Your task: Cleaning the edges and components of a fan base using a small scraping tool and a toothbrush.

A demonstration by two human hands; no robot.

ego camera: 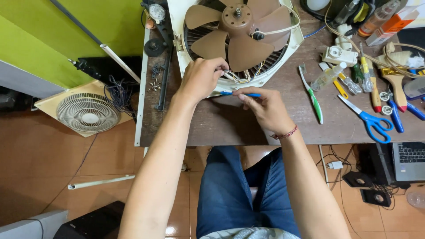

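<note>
Brown and scuffed, your worktop (pixel 230 128) carries an opened fan (pixel 237 40) at 12 o'clock, its tan blades (pixel 239 31) bare and its cream housing lying flat. A thin blue tool (pixel 241 94), probably a small screwdriver or pen-like driver, lies level just below the housing rim, pinched between both your hands. Your left hand (pixel 199 79) curls over the rim at 11 o'clock of the tool, fingertips pressed together near the tool's left end and close to the loose wires (pixel 237 77) that spill from under the blades. Your right hand (pixel 265 110) sits at 5 o'clock of it, thumb and forefinger closed on the right end.

At 3 o'clock lie a green-handled toothbrush (pixel 314 102), blue scissors (pixel 372 121), a paintbrush (pixel 396 86) and small bottles. At 9 o'clock, loose screws (pixel 154 86) sit near the worktop edge; a second small fan (pixel 88 114) rests on the floor.

Risks, as I judge them: the tool tip could slip and nick the wire insulation, since your fingers crowd the bundle. A nudge from your left forearm could sweep the screws off the edge. The blades spin free, so a knuckle could catch.
</note>
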